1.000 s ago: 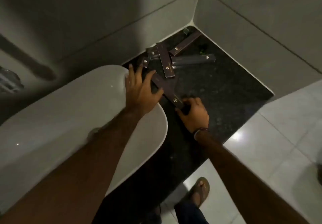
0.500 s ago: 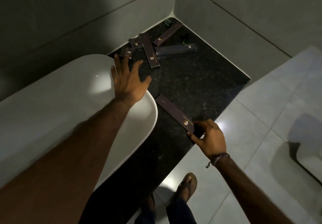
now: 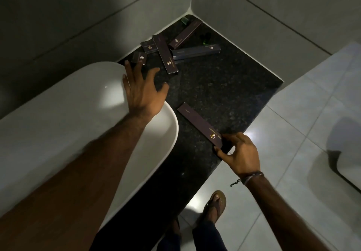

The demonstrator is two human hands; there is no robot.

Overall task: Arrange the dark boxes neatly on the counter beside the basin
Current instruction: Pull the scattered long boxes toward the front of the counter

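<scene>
1. Head view: the right hand [image 3: 241, 154] pinches the near end of one long dark box [image 3: 200, 124], which lies flat on the black counter [image 3: 224, 88] near its front edge.
2. The left hand [image 3: 143, 90] is spread wide, holding nothing, over the rim of the white basin [image 3: 68, 114].
3. The other dark boxes [image 3: 175, 50] lie in a disorderly heap in the far corner.

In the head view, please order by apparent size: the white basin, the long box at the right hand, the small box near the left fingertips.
1. White basin
2. Long box
3. Small box, farther away, so true size is unsure.
</scene>
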